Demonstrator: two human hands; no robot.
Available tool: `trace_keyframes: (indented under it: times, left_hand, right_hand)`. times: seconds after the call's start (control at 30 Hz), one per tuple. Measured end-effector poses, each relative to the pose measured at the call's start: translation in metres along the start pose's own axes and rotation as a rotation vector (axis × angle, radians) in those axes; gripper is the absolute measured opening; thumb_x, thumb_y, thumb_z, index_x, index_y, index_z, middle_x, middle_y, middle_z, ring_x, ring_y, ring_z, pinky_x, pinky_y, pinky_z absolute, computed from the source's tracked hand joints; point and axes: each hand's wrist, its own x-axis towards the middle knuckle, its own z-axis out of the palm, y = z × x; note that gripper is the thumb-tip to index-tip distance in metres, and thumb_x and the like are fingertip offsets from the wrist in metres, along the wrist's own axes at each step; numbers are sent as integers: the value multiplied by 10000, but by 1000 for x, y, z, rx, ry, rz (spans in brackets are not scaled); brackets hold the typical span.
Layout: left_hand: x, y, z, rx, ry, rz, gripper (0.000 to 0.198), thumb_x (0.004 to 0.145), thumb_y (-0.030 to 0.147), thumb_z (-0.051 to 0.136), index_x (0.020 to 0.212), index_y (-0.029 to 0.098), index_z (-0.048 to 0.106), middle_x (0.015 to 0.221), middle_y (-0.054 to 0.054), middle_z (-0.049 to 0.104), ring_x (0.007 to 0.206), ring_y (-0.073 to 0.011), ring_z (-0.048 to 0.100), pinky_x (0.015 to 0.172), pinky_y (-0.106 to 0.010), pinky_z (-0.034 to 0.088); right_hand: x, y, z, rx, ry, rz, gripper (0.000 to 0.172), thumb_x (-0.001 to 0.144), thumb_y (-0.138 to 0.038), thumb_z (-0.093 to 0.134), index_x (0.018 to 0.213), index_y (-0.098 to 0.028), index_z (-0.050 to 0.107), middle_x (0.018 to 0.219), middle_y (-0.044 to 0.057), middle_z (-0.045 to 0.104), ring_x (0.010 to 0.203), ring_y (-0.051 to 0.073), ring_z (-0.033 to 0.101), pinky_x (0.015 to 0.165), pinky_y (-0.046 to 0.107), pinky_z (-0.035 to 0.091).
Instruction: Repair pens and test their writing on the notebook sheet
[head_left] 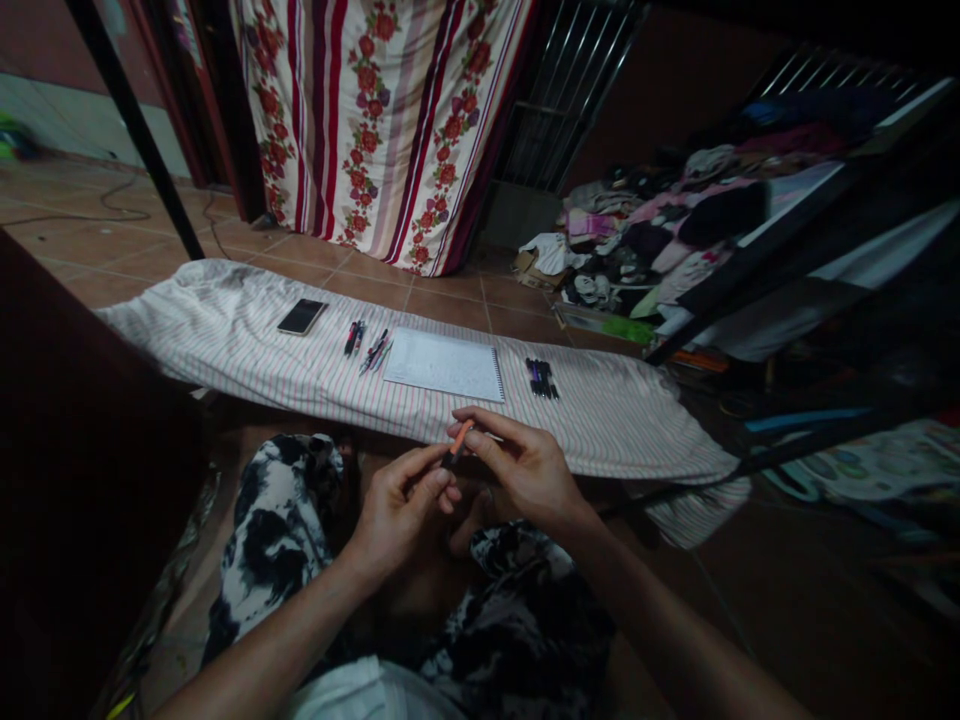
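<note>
A small orange and black pen-like object [461, 438] is held between both hands, above my lap and in front of the cloth-covered surface. My left hand [401, 505] pinches its dark lower end. The fingers of my right hand [525, 465] close on its orange upper end. Beyond the hands, a spiral notebook [444, 362] lies open on the striped cloth [330, 372]. Two small groups of pens [355, 338] [376, 352] rest to the left of the notebook. A row of several dark pens [541, 379] lies to its right.
A phone [301, 317] lies on the cloth at the left. Behind hangs a floral curtain [367, 130]. Heaped clothes [667, 215] fill the back right, near dark slanting bars [139, 130]. My legs in patterned trousers [281, 520] are below the hands.
</note>
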Motion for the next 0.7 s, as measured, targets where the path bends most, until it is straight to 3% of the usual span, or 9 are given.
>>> trace_keyframes:
  times: [0.37, 0.7]
  left_hand:
    - [6, -9, -4, -142, 3, -57, 332, 715, 256, 655, 1018, 123, 635, 639, -11, 658, 541, -118, 591, 578, -240, 467]
    - [13, 1, -7, -250, -17, -135, 275, 718, 238, 666, 953, 99, 628, 667, -23, 666, 576, -132, 633, 603, -249, 493]
  right_hand:
    - [5, 9, 2, -2, -33, -32, 247, 767, -313, 573, 953, -169, 647, 874, 40, 682, 827, 160, 643, 749, 258, 509]
    - [27, 2, 1, -71, -88, -112, 239, 756, -275, 581, 929, -125, 651, 780, 33, 643, 691, 125, 592, 654, 239, 474]
